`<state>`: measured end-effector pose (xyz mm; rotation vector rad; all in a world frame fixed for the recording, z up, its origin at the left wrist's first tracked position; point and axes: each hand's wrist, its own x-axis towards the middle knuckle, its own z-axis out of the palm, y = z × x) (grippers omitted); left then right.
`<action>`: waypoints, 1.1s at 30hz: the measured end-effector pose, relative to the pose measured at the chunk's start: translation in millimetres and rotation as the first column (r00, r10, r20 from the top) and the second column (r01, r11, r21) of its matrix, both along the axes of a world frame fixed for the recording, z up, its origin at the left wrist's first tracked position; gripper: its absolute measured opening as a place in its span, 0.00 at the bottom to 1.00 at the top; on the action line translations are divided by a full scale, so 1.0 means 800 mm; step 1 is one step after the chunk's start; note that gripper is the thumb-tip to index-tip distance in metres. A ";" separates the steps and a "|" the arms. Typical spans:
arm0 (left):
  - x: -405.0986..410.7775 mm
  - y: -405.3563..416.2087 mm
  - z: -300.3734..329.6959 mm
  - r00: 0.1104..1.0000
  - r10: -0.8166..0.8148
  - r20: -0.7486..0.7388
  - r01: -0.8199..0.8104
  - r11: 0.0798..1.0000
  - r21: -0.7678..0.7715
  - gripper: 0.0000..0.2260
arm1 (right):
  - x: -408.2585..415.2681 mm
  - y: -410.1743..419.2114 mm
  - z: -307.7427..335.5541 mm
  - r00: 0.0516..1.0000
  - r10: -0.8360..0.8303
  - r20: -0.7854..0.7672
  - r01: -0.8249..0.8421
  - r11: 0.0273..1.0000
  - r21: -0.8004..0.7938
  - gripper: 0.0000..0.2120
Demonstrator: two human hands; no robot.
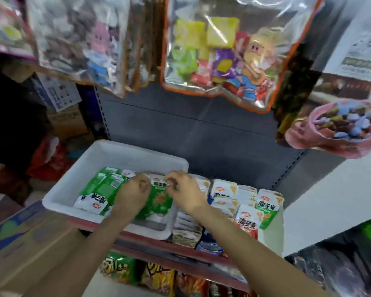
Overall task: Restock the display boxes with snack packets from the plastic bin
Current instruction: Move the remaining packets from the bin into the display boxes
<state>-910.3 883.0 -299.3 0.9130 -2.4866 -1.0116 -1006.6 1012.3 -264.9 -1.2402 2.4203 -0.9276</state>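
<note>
Reaching into the white plastic bin (58,198) on the shelf, the left hand (133,192) is curling onto green snack packets (99,189); the right hand (185,189) is pinching one beside it, display boxes (268,213) standing right.

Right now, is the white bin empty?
No: the white bin holds green snack packets, and both the left hand and the right hand are over them.

White plastic bin (107,155), and the snack packets (159,200) inside are green and white with red logos. Right of it, display boxes (268,202) show white, green and red. Far up, a clear bag (234,50) edged in orange shows a cartoon pig.
</note>
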 end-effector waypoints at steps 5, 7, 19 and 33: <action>0.033 -0.102 -0.045 0.972 0.033 0.233 -0.035 0.999 0.004 0.08 | 0.025 -0.094 -0.046 0.998 -0.010 0.055 -0.006 0.958 0.285 0.18; 0.038 -0.132 -0.062 0.957 -0.017 0.291 0.000 0.998 0.059 0.16 | 0.030 -0.117 -0.064 0.998 -0.015 0.068 -0.012 0.925 0.379 0.21; 0.038 -0.187 -0.087 0.650 -0.187 0.736 0.409 0.903 -0.133 0.39 | 0.030 -0.144 -0.107 0.994 -0.027 0.110 -0.059 0.699 0.712 0.29; 0.031 -0.167 -0.017 0.796 -0.100 0.597 0.481 0.703 -0.524 0.19 | 0.031 -0.138 -0.089 0.959 -0.233 0.165 0.120 0.853 0.508 0.29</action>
